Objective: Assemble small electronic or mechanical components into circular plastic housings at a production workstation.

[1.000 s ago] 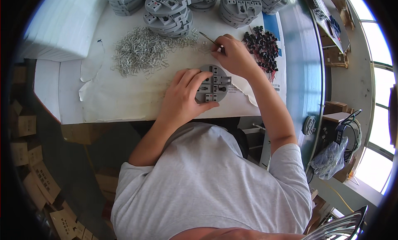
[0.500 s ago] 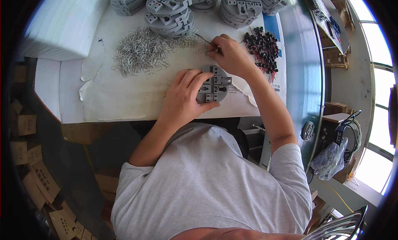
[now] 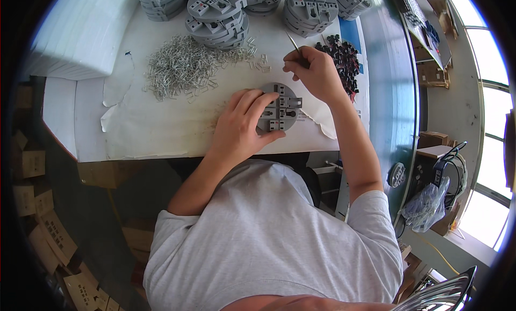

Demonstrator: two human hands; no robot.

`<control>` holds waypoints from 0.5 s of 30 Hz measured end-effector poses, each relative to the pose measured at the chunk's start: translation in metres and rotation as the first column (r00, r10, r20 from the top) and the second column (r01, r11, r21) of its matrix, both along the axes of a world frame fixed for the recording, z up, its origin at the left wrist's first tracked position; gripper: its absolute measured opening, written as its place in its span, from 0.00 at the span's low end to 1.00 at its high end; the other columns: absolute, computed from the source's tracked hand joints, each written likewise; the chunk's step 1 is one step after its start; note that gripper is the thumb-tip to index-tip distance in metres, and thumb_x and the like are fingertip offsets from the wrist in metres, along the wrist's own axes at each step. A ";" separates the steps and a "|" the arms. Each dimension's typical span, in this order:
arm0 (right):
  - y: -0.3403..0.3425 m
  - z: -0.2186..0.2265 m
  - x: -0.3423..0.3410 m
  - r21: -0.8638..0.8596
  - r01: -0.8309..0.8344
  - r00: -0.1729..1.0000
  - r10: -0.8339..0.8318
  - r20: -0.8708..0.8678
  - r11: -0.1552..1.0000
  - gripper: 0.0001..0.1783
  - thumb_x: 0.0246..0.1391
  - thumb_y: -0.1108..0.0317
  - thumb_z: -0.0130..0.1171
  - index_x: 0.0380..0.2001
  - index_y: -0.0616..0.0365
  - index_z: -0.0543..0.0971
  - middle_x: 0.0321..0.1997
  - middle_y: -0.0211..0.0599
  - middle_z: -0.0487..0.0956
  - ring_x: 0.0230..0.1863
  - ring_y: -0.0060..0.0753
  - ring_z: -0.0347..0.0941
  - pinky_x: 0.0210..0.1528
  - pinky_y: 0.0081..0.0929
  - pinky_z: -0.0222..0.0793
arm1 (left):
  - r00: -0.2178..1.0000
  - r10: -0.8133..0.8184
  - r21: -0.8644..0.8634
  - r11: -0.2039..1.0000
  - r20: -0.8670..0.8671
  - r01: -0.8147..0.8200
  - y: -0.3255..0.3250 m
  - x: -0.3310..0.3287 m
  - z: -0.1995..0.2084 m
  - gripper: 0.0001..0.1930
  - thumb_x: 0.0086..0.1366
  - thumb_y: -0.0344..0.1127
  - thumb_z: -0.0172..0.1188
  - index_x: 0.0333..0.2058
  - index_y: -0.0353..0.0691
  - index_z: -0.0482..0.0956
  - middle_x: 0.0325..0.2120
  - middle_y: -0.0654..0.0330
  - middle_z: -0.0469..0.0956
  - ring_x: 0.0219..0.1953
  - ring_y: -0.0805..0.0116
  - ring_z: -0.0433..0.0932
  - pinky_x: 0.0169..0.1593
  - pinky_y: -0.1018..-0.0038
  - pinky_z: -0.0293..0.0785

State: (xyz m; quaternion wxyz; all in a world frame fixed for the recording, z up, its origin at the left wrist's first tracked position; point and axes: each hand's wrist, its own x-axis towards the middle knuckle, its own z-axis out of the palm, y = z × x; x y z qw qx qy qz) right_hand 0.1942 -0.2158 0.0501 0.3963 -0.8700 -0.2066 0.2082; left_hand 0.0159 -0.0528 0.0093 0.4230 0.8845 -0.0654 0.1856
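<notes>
My left hand (image 3: 240,120) lies over the left side of a round grey plastic base (image 3: 275,108). Its thumb and fingers clasp the rim and hold the base flat on the table. A small metal tab sticks out at the base's right edge. Above and to the right, my right hand (image 3: 318,72) is closed round a thin, pointed metal tool (image 3: 292,41), whose kind I cannot make out. The tip points up and left, touching nothing. To the left of this hand, a few loose U-shaped metal clips (image 3: 260,64) lie beside a large heap of clips (image 3: 180,66).
Stacks of similar grey bases (image 3: 217,21) stand along the far side. A pile of black connectors with red wires (image 3: 344,64) lies at the right. White foam blocks (image 3: 80,34) border the left of the paper-covered table (image 3: 156,131). Cardboard boxes (image 3: 56,230) sit on the floor.
My right hand has moved right, away from the clips, and the tool tip has swung upward. A few clips show apart from the heap. My left hand and the base stay put.
</notes>
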 end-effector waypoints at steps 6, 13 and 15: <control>-0.012 -0.003 -0.016 -0.118 -0.004 1.000 0.001 -0.024 0.993 0.14 0.64 0.67 0.68 0.44 0.69 0.84 0.33 0.27 0.81 0.34 0.17 0.73 0.39 0.20 0.70 | 1.000 0.002 -0.022 1.000 -0.004 -0.002 0.003 0.000 0.001 0.40 0.47 0.39 0.83 0.60 0.44 0.76 0.55 0.55 0.76 0.57 0.48 0.75 0.60 0.56 0.76; -0.013 -0.015 -0.030 -0.056 -0.031 0.998 0.034 0.050 0.998 0.16 0.62 0.64 0.69 0.43 0.69 0.83 0.36 0.30 0.78 0.36 0.19 0.72 0.41 0.24 0.71 | 1.000 0.009 -0.015 1.000 0.005 -0.009 0.002 0.000 -0.001 0.41 0.46 0.39 0.84 0.60 0.44 0.76 0.54 0.55 0.76 0.57 0.48 0.75 0.60 0.56 0.76; -0.013 -0.015 -0.033 -0.067 -0.032 0.998 0.035 0.050 0.997 0.16 0.61 0.64 0.70 0.43 0.69 0.83 0.36 0.30 0.78 0.36 0.20 0.71 0.41 0.25 0.71 | 1.000 0.004 -0.019 1.000 0.001 -0.004 0.002 0.000 -0.001 0.41 0.46 0.39 0.84 0.60 0.44 0.76 0.54 0.55 0.76 0.57 0.48 0.75 0.60 0.56 0.76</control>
